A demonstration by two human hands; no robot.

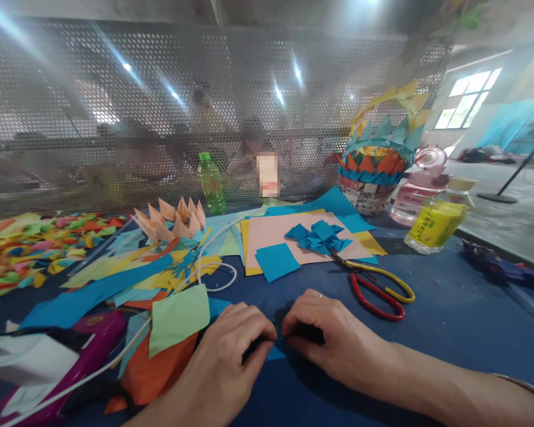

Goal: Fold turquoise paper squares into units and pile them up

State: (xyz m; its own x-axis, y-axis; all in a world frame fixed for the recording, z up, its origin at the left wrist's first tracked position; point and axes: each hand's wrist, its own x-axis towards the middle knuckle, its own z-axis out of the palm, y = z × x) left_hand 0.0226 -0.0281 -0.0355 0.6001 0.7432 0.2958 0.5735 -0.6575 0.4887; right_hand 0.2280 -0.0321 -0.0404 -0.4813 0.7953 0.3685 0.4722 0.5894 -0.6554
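Between my fingertips is a small piece of blue paper (275, 351), low over the dark blue table and mostly covered by my hands. My left hand (237, 344) pinches it from the left, and my right hand (322, 338) pinches it from the right, wearing a ring. Just beyond lie a flat stack of blue paper squares (277, 261) and a heap of folded blue paper pieces (322, 236), both on pink sheets (267, 228). Scissors (380, 290) with one red and one yellow handle rest to the right, blades toward the heap.
Paper scraps, a green sheet (180, 317) and a white cable (217, 290) crowd the left. A peach paper ring (173, 220), green bottle (211, 184), paper basket (371, 178), pink bottle (415, 196) and yellow-labelled bottle (438, 219) stand behind. A glue gun (502, 267) lies far right.
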